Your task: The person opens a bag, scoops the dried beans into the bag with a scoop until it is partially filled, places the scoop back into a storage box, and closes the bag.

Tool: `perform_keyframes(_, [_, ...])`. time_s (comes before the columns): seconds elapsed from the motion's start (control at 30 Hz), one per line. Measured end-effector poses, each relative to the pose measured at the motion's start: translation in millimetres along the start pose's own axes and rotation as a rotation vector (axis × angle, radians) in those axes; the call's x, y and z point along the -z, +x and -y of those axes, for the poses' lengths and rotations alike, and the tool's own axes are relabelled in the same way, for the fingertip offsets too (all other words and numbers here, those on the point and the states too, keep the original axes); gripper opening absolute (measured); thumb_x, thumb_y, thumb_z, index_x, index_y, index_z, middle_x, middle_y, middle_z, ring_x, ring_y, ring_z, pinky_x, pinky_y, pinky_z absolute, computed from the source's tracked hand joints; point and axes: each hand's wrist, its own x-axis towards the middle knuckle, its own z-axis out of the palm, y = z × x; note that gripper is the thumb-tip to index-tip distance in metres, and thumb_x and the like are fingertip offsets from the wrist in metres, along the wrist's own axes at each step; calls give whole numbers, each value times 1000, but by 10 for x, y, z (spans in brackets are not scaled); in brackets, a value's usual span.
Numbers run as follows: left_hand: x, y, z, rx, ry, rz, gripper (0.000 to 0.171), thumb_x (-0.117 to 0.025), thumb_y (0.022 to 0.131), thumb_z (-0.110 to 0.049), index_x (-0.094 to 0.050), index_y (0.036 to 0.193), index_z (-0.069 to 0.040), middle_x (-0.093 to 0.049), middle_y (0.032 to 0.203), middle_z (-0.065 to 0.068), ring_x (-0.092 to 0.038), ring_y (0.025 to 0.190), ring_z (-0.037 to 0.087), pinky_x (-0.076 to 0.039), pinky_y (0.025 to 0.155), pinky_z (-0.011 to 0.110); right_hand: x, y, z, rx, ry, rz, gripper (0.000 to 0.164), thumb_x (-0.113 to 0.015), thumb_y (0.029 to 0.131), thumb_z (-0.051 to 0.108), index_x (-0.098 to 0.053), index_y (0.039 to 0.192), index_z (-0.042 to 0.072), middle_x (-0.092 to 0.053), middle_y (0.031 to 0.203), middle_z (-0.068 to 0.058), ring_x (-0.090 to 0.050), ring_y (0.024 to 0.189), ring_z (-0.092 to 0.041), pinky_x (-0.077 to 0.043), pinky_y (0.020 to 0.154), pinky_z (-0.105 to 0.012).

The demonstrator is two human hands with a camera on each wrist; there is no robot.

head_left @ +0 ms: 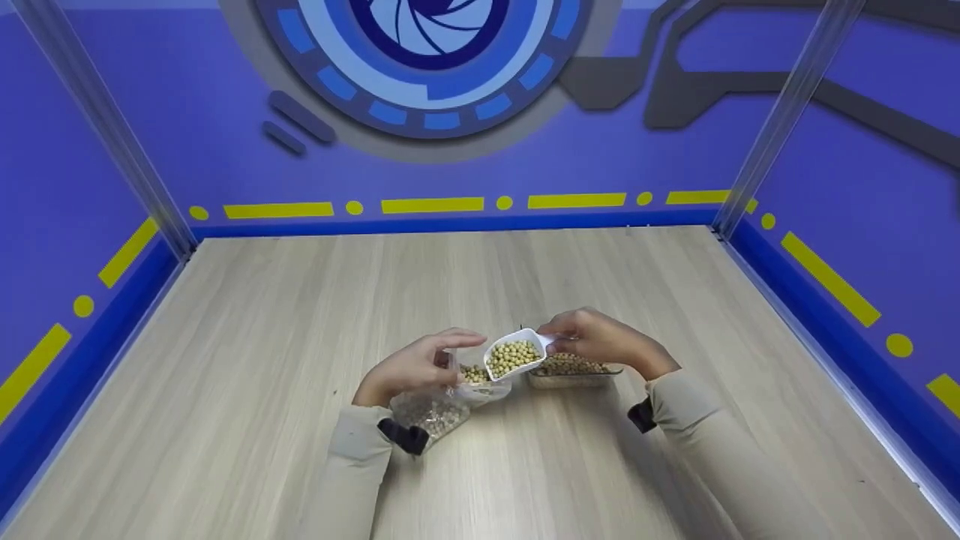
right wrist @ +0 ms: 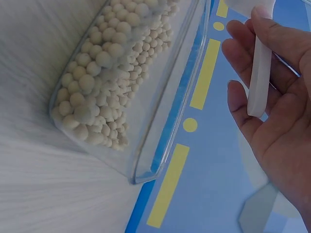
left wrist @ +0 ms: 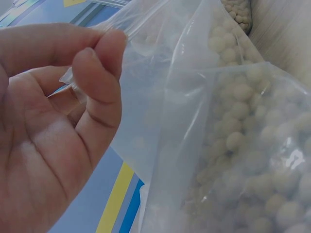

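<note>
My right hand [head_left: 604, 343] grips the handle of a white scoop [head_left: 550, 342] between thumb and fingers. The scoop is tilted to the left and full of round, pale yellow beans [head_left: 514, 358]. Its front lip overlaps the mouth of a clear plastic bag [head_left: 439, 415] that holds more beans. With thumb and fingertip, my left hand [head_left: 416, 365] pinches the bag's upper edge, as the left wrist view shows on the bag film [left wrist: 141, 102]. Below my right hand stands a clear rectangular container [head_left: 574, 381] with beans, also large in the right wrist view.
A light wood-grain table [head_left: 300, 292] lies under everything. Blue walls [head_left: 465, 176] with yellow markings and metal corner posts [head_left: 787, 105] enclose its back and sides. The bag rests left of the container, close beside it.
</note>
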Motion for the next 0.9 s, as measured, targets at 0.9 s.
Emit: perform_keyframes(0.9, [14,-8,-6,-26,-10,15,62,-54,83,10,-42,143,0,-34,152,17,-49,64,1,-47,60,23,98,50,147,48,-145,48,23,-65,89,6,-72,110,5,-73,101,-7,-68,90,-19,-56,77,-36])
